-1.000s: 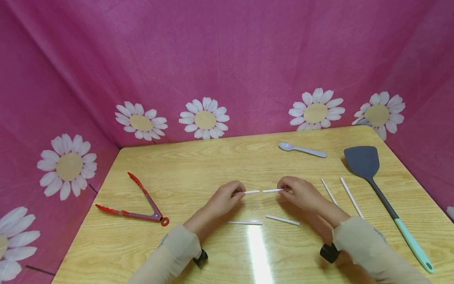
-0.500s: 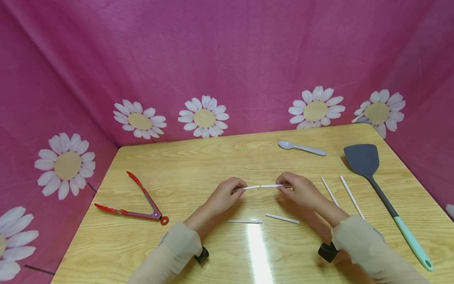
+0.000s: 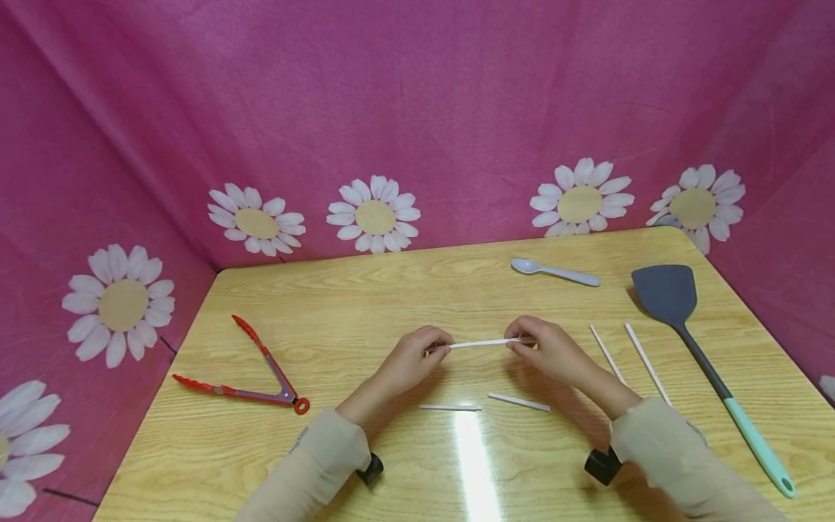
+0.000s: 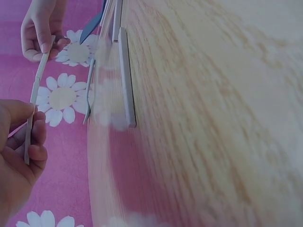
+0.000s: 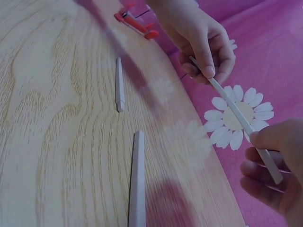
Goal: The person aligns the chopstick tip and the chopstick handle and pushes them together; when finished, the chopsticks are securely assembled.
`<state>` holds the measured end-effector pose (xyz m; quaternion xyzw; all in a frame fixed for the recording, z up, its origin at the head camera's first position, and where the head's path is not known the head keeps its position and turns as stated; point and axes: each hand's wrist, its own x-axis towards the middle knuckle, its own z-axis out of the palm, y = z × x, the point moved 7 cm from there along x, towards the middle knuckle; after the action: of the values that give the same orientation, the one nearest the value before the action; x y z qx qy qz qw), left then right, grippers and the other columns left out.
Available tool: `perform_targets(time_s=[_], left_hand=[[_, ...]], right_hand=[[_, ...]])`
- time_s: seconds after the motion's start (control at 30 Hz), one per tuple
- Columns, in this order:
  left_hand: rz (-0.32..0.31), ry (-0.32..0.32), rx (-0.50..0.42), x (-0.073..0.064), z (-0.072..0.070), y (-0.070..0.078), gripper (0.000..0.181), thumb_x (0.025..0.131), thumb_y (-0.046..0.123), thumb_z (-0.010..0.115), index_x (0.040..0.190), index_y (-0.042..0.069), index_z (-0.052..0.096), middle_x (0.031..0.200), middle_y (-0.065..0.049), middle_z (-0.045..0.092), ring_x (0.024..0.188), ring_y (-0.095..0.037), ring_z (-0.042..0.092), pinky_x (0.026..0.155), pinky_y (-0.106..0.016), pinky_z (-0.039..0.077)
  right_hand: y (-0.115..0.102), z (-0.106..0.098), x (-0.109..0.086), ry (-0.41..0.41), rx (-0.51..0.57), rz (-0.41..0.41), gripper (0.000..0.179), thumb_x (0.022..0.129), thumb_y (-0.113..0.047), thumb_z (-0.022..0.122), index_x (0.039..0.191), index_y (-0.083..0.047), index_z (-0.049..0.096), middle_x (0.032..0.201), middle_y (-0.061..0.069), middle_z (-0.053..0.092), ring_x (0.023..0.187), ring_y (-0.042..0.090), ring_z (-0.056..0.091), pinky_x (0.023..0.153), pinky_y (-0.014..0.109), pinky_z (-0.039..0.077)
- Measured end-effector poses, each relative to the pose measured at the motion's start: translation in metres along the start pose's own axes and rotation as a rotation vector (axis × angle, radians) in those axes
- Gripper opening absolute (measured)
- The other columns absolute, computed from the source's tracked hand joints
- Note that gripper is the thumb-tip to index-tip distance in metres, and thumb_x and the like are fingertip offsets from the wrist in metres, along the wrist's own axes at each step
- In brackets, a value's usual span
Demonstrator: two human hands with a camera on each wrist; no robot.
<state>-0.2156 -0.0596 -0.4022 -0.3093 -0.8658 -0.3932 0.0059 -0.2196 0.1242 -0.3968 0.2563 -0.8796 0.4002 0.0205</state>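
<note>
My left hand (image 3: 411, 357) pinches a slim white chopstick piece (image 4: 34, 91) between thumb and fingers. A second chopstick piece (image 5: 244, 122) is pinched by my right hand (image 3: 551, 349). Above the middle of the table the two pieces meet end to end, forming one nearly straight line; a small step shows at the joint in the left wrist view. How deep one end sits in the other cannot be made out. Below the hands lie two loose chopstick pieces, a left one (image 3: 450, 407) with a stepped end and a right one (image 3: 519, 402).
Two more white sticks, a thin one (image 3: 607, 354) and a thicker one (image 3: 648, 364), lie beside my right forearm. Farther right is a turner (image 3: 665, 293). A spoon (image 3: 556, 273) lies at the back, red-tipped tongs (image 3: 280, 395) at the left. Flowered cloth (image 3: 457, 130) surrounds the table.
The two chopstick pieces came together: a gap between their ends narrowed, and now they touch. Both hands rose slightly, and the right hand moved a little left. The loose things stayed put.
</note>
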Motion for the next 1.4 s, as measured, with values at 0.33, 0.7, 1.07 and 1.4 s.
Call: perform_targets(time_s=[0.33, 0.7, 1.07, 1.4], left_hand=[[0.003, 0.034, -0.013, 0.001, -0.003, 0.003, 0.006, 0.085, 0.009, 0.061, 0.090, 0.008, 0.065, 0.085, 0.000, 0.059, 0.072, -0.007, 0.052, 0.062, -0.019, 0.045], [0.014, 0.051, -0.015, 0.001, -0.004, 0.005, 0.007, 0.084, 0.010, 0.062, 0.089, 0.007, 0.067, 0.083, 0.001, 0.060, 0.071, -0.007, 0.052, 0.061, -0.018, 0.045], [0.051, 0.047, -0.031, 0.001, -0.006, 0.013, 0.009, 0.084, 0.009, 0.062, 0.087, 0.003, 0.067, 0.083, -0.002, 0.061, 0.072, -0.009, 0.055, 0.064, -0.018, 0.046], [0.050, 0.054, -0.032, 0.001, -0.007, 0.017, 0.009, 0.084, 0.009, 0.062, 0.087, 0.003, 0.067, 0.082, -0.002, 0.061, 0.071, -0.009, 0.056, 0.063, -0.017, 0.046]], right_hand=[[0.001, 0.000, 0.000, 0.000, 0.128, 0.049, 0.007, 0.082, 0.002, 0.061, 0.085, -0.004, 0.060, 0.086, 0.006, 0.061, 0.082, 0.015, 0.058, 0.070, 0.028, 0.050], [0.001, 0.001, -0.001, -0.005, 0.184, 0.066, 0.004, 0.082, -0.002, 0.062, 0.086, -0.004, 0.063, 0.084, 0.005, 0.061, 0.075, 0.006, 0.054, 0.064, 0.022, 0.048], [-0.001, -0.001, -0.003, 0.019, 0.213, 0.078, 0.003, 0.082, -0.004, 0.063, 0.085, -0.004, 0.063, 0.085, 0.005, 0.062, 0.078, 0.005, 0.056, 0.066, 0.021, 0.048], [-0.003, 0.000, -0.006, 0.031, 0.251, 0.107, 0.005, 0.082, -0.006, 0.063, 0.086, -0.002, 0.062, 0.087, 0.008, 0.062, 0.080, 0.011, 0.057, 0.064, 0.021, 0.048]])
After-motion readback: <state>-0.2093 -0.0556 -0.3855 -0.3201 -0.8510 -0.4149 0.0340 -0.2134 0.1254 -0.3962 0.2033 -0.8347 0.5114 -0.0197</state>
